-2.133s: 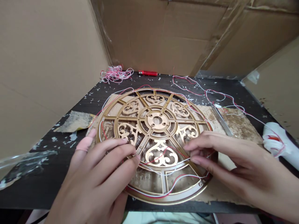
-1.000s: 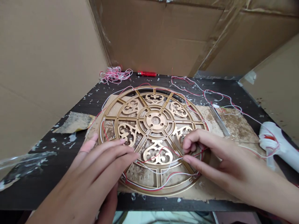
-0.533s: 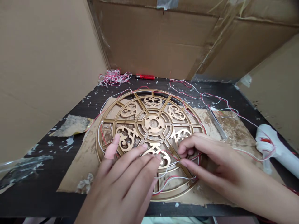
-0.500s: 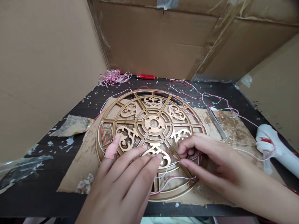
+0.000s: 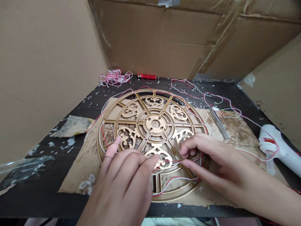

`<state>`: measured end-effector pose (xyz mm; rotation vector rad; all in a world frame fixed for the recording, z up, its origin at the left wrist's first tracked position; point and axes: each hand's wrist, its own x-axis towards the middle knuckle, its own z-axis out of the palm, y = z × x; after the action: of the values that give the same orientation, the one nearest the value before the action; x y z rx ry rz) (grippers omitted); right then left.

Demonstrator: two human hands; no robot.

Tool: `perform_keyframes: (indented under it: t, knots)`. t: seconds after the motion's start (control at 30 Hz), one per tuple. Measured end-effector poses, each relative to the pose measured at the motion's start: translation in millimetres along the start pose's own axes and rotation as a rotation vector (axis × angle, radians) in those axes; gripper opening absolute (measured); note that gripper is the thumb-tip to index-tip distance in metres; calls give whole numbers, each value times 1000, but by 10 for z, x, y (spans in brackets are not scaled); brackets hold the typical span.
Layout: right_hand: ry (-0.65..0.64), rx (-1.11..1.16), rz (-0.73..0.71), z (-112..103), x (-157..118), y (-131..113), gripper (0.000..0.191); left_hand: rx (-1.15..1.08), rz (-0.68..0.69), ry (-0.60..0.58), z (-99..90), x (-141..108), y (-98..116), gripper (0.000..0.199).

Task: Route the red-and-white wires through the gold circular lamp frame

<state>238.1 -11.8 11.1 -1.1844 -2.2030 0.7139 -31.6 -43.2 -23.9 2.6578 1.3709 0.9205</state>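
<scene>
A round gold-coloured openwork frame (image 5: 172, 197) with scroll ornaments lies flat below both hands. Thin red and white wires (image 5: 173, 163) stretch across its near part between the fingers. My right hand (image 5: 211, 160), over the frame's near right side, pinches the wires between thumb and forefinger. At the near left, my left hand (image 5: 124, 175) has its fingers curled round the other end of this stretch; its thumb is hidden underneath. Its little finger sticks out and has a pinkish wrap. More of the wire runs around the frame's rim, partly inside the channel.
A stained cardboard sheet (image 5: 72, 180) lies beneath the frame on the dark table. A white glue gun (image 5: 279, 147) rests at right, near a metal strip (image 5: 220, 124). Behind are a wire bundle (image 5: 115, 77) and a red-handled tool (image 5: 147, 76). Cardboard walls (image 5: 150, 44) enclose the space.
My left hand's fingers have curled in more, and its forefinger has drawn slightly left and down. My right hand keeps its pinch on the wires in nearly the same place.
</scene>
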Motion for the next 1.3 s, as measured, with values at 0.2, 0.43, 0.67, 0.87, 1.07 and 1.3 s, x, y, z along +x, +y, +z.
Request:
perform_keyframes:
  t: [0.2, 0.43, 0.67, 0.87, 1.07, 1.3]
  knots:
    - [1, 5, 9, 12, -4, 15, 18, -134, -19, -11, -57, 49, -27, 25]
    - [-28, -10, -9, 6, 8, -11, 19, -158, 4, 3, -72, 50, -22, 29]
    - [-64, 6, -28, -31, 3, 12, 23, -190, 17, 78, 2, 32, -35, 30]
    - [-29, 39, 8, 4, 6, 6, 25, -148, 16, 51, 22, 50, -48, 28]
    - [-18, 76, 41, 70, -86, 30, 25, -186, 0, 22, -3, 40, -21, 30]
    - [-41, 77, 50, 123, -84, 75, 23, -153, -11, -9, -71, 32, -56, 25]
